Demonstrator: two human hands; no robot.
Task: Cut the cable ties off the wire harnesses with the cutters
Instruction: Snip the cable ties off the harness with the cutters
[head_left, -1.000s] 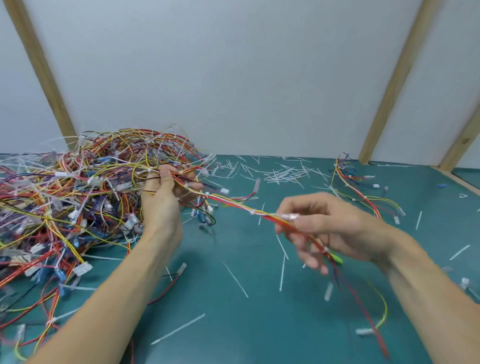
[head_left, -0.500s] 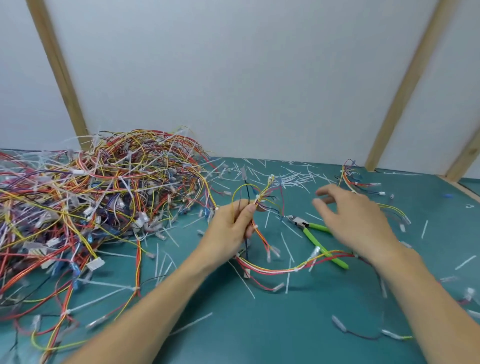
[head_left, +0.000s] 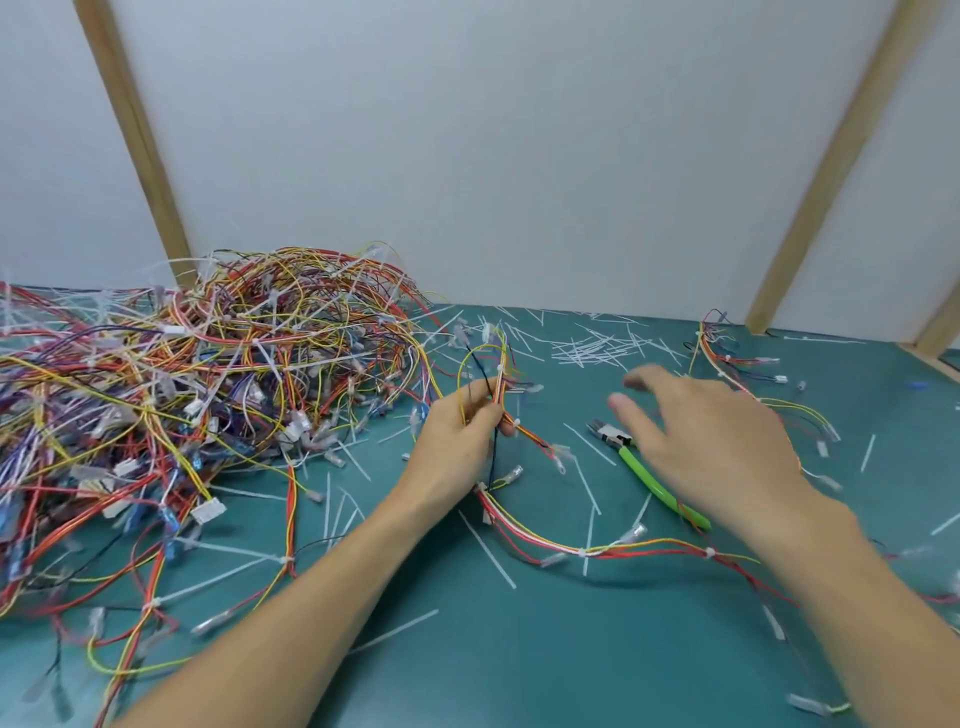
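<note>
Wire harness (head_left: 582, 548) draped across teal table (head_left: 519, 660), upper end pinched upright in left hand (head_left: 457, 436), likely to present a cable tie (head_left: 500, 369). Green-handled cutters (head_left: 641, 470) flat on table, just under right hand (head_left: 711, 441), fingers spread, holding nothing, blurred, probably reaching for pickup. Uncut harness pile (head_left: 182, 395) far left; snipped tie offcuts (head_left: 597, 348) behind.

A big heap of wire harnesses (head_left: 208, 395) covers the left side of the desk (head_left: 519, 649), reaching its back edge. The cutters (head_left: 639, 467) lie near the middle, right of the left hand (head_left: 457, 441) (which pinches one harness (head_left: 597, 548) trailing rightward along the desk) and partly beneath the right hand (head_left: 711, 447). Cut cable ties (head_left: 597, 351) lie behind the cutters; a small harness bundle (head_left: 737, 374) sits toward the back right corner.
</note>
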